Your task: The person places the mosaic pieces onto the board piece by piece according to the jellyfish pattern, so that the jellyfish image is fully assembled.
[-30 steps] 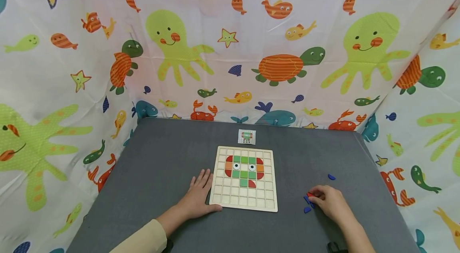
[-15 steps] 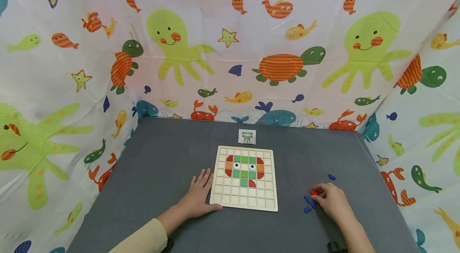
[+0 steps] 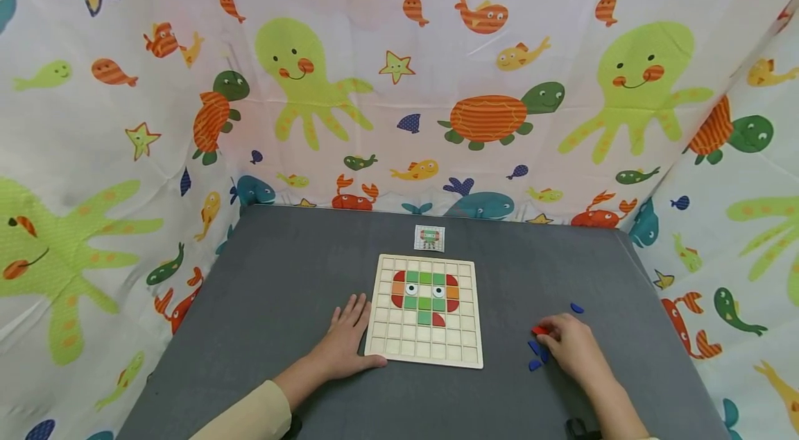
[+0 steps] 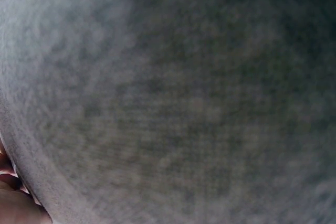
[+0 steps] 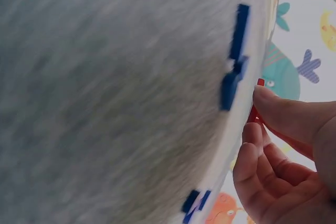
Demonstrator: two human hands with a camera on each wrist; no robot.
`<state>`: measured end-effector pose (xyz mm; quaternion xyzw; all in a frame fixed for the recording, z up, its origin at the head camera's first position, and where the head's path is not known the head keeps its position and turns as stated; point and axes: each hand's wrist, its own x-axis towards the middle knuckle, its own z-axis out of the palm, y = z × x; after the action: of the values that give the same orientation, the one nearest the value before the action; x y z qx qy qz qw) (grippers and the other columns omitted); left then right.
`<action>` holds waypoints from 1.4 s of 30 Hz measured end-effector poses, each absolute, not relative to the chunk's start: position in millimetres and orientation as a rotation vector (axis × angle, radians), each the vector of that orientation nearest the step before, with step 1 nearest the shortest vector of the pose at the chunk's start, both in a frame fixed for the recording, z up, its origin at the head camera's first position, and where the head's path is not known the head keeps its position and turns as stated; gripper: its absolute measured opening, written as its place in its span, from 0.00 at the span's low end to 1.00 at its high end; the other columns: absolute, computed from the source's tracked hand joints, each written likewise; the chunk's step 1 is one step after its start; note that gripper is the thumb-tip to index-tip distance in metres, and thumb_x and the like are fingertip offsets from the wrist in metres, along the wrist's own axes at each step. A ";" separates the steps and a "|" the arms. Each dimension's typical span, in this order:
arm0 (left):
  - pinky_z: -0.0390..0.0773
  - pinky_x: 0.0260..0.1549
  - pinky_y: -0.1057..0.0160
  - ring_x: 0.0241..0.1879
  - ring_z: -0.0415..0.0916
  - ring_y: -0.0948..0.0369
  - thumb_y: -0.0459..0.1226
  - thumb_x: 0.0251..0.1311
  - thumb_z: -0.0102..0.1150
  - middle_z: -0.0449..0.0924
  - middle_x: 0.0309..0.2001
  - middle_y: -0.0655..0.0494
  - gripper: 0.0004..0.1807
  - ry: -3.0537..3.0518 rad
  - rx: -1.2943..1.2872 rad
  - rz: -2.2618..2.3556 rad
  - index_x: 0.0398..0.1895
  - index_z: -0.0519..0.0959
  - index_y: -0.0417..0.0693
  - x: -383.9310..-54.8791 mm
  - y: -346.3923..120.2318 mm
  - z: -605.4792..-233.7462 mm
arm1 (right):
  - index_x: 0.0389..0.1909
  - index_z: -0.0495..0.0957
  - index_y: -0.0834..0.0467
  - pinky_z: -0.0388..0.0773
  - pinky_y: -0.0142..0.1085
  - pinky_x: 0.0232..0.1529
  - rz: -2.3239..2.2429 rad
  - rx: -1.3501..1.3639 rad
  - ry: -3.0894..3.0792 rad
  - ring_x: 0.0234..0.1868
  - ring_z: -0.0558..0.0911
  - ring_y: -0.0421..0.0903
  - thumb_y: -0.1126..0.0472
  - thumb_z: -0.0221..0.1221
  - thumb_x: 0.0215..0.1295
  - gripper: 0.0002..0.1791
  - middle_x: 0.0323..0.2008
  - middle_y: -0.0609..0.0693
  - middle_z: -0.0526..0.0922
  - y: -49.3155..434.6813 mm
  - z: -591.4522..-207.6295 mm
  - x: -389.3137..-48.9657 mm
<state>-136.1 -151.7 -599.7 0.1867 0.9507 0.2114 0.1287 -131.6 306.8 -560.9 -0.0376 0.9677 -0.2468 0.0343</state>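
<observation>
A wooden grid board (image 3: 399, 346) lies on the grey table, with green, red and orange pieces and two eye tiles set in its upper part. My left hand (image 3: 342, 343) rests beside it, fingers extended, the thumb at its lower left corner. To the right of the board, my right hand (image 3: 571, 346) pinches a small red piece (image 3: 539, 330) between thumb and fingers. The right wrist view shows this red piece (image 5: 253, 113) partly covered by the thumb. Several blue pieces (image 3: 535, 364) lie just below that hand. Only fingertips (image 4: 18, 205) show in the left wrist view.
A small picture card (image 3: 429, 238) lies behind the board. A lone blue piece (image 3: 577, 308) sits beyond the right hand. A curtain (image 3: 387, 23) printed with sea animals encloses the back and sides of the grey table (image 3: 299, 252).
My right hand has moved slightly away from me, with the red piece in its fingers, off the blue pieces. The left hand and the board stay where they were.
</observation>
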 end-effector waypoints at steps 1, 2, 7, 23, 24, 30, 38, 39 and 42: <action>0.44 0.73 0.33 0.81 0.34 0.45 0.73 0.51 0.60 0.39 0.82 0.43 0.66 2.763 0.541 0.613 0.81 0.47 0.41 -135.9 -151.7 -599.7 | 0.42 0.87 0.60 0.78 0.45 0.35 -0.767 -0.136 2.985 0.35 0.81 0.46 0.64 0.71 0.60 0.10 0.40 0.55 0.84 304.1 -559.7 -132.1; 0.44 0.73 0.33 0.81 0.34 0.44 0.73 0.51 0.61 0.40 0.82 0.42 0.67 2.764 0.545 0.617 0.81 0.48 0.40 -135.8 -151.8 -599.7 | 0.43 0.87 0.60 0.79 0.45 0.35 -0.778 -0.155 2.994 0.35 0.81 0.46 0.64 0.71 0.60 0.10 0.40 0.55 0.84 301.0 -558.6 -132.6; 0.44 0.73 0.34 0.81 0.34 0.45 0.74 0.51 0.60 0.39 0.82 0.43 0.66 2.763 0.539 0.612 0.81 0.47 0.41 -135.5 -152.0 -600.1 | 0.44 0.86 0.62 0.79 0.45 0.38 -0.832 -0.235 3.050 0.36 0.81 0.47 0.66 0.71 0.59 0.12 0.42 0.56 0.83 282.1 -553.5 -135.8; 0.44 0.73 0.33 0.81 0.35 0.43 0.72 0.52 0.61 0.40 0.82 0.41 0.65 2.762 0.547 0.630 0.81 0.48 0.39 -134.9 -151.3 -598.5 | 0.44 0.87 0.56 0.77 0.38 0.36 -0.846 -0.364 3.004 0.34 0.75 0.42 0.64 0.71 0.60 0.11 0.43 0.49 0.82 211.7 -546.1 -156.1; 0.44 0.73 0.33 0.81 0.34 0.43 0.72 0.52 0.61 0.40 0.82 0.41 0.65 2.761 0.542 0.628 0.81 0.48 0.39 -135.1 -151.2 -597.6 | 0.44 0.87 0.56 0.77 0.38 0.36 -0.857 -0.368 2.995 0.34 0.75 0.42 0.64 0.71 0.60 0.11 0.43 0.49 0.82 207.6 -545.4 -157.2; 0.45 0.73 0.33 0.81 0.35 0.43 0.72 0.52 0.62 0.40 0.82 0.41 0.66 2.768 0.537 0.610 0.81 0.49 0.39 -135.5 -151.0 -596.1 | 0.43 0.87 0.55 0.74 0.35 0.33 -0.878 -0.407 2.971 0.32 0.75 0.41 0.62 0.72 0.59 0.11 0.41 0.48 0.82 186.3 -545.4 -162.5; 0.44 0.73 0.33 0.81 0.34 0.44 0.71 0.52 0.62 0.40 0.82 0.42 0.65 2.762 0.533 0.627 0.81 0.48 0.40 -135.1 -151.5 -595.8 | 0.42 0.87 0.54 0.74 0.36 0.31 -0.877 -0.519 2.962 0.32 0.77 0.40 0.60 0.73 0.58 0.11 0.39 0.48 0.83 157.4 -546.3 -168.6; 0.44 0.73 0.33 0.81 0.34 0.44 0.71 0.52 0.62 0.40 0.82 0.42 0.65 2.764 0.532 0.625 0.81 0.49 0.40 -135.3 -151.5 -596.0 | 0.42 0.87 0.54 0.74 0.36 0.32 -0.877 -0.534 2.960 0.32 0.77 0.40 0.60 0.73 0.58 0.11 0.40 0.48 0.83 153.7 -545.9 -169.0; 0.44 0.73 0.34 0.81 0.34 0.44 0.72 0.52 0.61 0.40 0.82 0.42 0.66 2.766 0.531 0.616 0.81 0.48 0.40 -136.2 -151.5 -597.1 | 0.43 0.88 0.54 0.74 0.36 0.31 -0.875 -0.586 2.956 0.30 0.75 0.39 0.59 0.72 0.60 0.11 0.39 0.47 0.83 143.0 -546.4 -170.2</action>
<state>-136.2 -151.5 -597.1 0.1827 0.9514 0.2118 0.1289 -170.2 143.0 -546.4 -0.1869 0.9420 -0.2787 0.0018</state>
